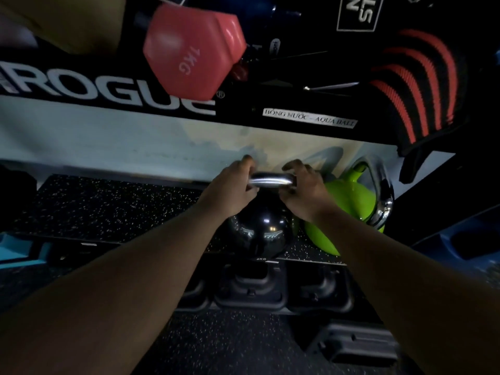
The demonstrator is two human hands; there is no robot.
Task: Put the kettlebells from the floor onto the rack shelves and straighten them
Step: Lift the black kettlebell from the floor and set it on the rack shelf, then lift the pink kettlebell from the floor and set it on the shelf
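Note:
A glossy black kettlebell [258, 234] with a chrome handle stands on the speckled rubber rack shelf [113, 207]. My left hand [232, 185] grips the left end of that handle and my right hand [304, 189] holds its right end, fingers curled over the bar. Right beside it, touching or nearly so, sits a lime-green kettlebell [346, 209] with its own chrome handle turned toward the right. My forearms hide part of both bells.
The shelf above carries a pink 1 kg dumbbell [194, 50], a white ROGUE logo and a black-and-red wrap [416, 85]. Dark square weights [254, 290] sit on the lower level. A blue object [460, 239] lies at the right, another at the left edge.

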